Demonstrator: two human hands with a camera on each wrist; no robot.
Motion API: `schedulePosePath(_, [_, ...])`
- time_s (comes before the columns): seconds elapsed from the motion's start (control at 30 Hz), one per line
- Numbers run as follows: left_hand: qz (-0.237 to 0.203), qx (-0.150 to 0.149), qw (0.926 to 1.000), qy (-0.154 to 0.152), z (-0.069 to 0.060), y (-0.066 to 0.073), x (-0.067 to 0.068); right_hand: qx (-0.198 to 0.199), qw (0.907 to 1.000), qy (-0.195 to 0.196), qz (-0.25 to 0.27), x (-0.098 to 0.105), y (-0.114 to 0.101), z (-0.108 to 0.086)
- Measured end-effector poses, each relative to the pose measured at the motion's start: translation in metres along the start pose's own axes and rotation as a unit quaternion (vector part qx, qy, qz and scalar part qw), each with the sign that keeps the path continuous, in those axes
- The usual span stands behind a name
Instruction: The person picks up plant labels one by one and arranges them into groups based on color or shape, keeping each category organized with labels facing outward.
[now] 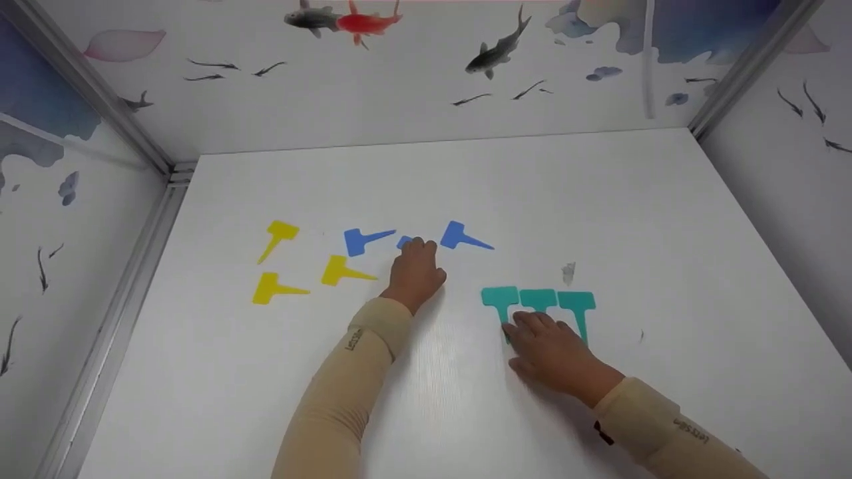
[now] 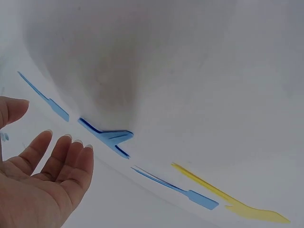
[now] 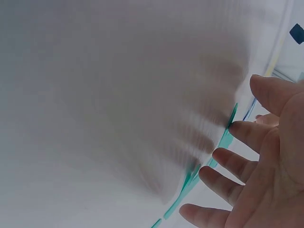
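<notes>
Three blue T-shaped plant labels lie at mid-table: a left one, a middle one and a right one. My left hand covers most of the middle label in the head view. The left wrist view shows that hand's fingers loosely bent, apart from the blue label. Three teal plant labels, left, middle and right, stand side by side with heads in a row. Over their stems my right hand spreads its fingers; the index fingertip appears to touch a teal label.
Three yellow plant labels lie on the left: an upper one, a lower one and one nearer the blue group. White panels with painted fish enclose the white table at the back and sides. A grey smudge marks the tabletop.
</notes>
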State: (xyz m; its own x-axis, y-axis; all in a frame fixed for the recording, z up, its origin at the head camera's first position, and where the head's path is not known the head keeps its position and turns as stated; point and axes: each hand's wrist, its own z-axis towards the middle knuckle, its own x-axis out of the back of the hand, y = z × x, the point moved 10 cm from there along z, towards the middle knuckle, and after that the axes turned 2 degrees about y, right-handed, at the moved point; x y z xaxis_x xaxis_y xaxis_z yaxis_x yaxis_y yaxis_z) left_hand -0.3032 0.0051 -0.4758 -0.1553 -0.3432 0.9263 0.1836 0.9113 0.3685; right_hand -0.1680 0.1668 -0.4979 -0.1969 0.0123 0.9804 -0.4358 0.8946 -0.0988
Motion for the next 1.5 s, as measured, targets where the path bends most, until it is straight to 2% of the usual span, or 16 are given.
schedulePosePath(0.23, [-0.006,0.009,0.9999,-0.004,0.008,0.002,0.0,-0.003,0.9999,-0.014,0.005,-0.002,0.001,0.0])
schedulePosePath(0.67, [-0.009,-0.011,0.9999,-0.005,0.024,0.008,0.001,0.005,0.9999,-0.011,0.009,-0.002,0.0,0.002])
schedulePosePath(1.0, [0.017,-0.02,0.9993,-0.026,0.037,0.016,-0.005,-0.008,0.9999,-0.013,0.004,-0.003,0.002,0.003])
schedulePosePath(1.27, [0.038,-0.043,0.9982,-0.016,0.043,0.026,-0.005,-0.012,0.9998,-0.017,0.002,-0.005,0.004,0.005])
schedulePosePath(1.5, [0.054,-0.034,0.9974,-0.033,0.05,0.028,-0.009,-0.004,0.9999,-0.012,-0.001,-0.004,0.003,0.005])
